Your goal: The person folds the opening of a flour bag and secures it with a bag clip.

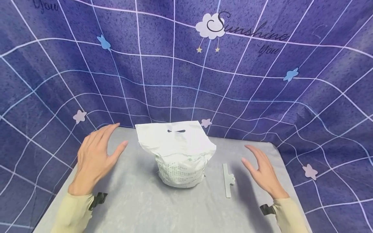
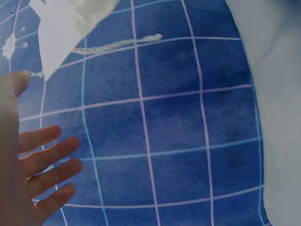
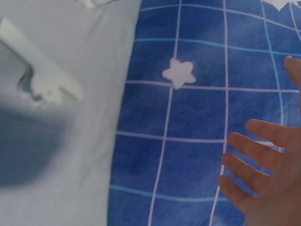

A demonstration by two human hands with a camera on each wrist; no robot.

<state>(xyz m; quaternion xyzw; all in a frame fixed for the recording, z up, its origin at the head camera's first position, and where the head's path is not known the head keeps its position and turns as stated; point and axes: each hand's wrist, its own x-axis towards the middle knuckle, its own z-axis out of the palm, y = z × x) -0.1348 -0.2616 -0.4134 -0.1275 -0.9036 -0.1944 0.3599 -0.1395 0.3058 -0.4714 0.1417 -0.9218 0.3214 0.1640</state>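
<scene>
A white plastic bag (image 1: 180, 168) with green print stands upright on the table, its flat top flap pierced by a slot-shaped handle hole. Right of it lies a pale bag clip (image 1: 227, 181), also seen in the right wrist view as a long bar (image 3: 42, 61) with a scalloped grip. My left hand (image 1: 97, 153) hovers left of the bag, fingers extended and thumb apart, touching nothing. On the other side my right hand (image 1: 263, 173) is held above the table beyond the clip, fingers loosely straight and holding nothing. A corner of the bag (image 2: 61, 37) shows in the left wrist view.
A grey cloth covers the table (image 1: 140, 210). Behind and around it hangs a blue-purple curtain (image 1: 157, 71) with grid lines, stars and a cloud. Black straps (image 1: 97, 200) sit at the cuffs of the cream sleeves (image 1: 73, 213).
</scene>
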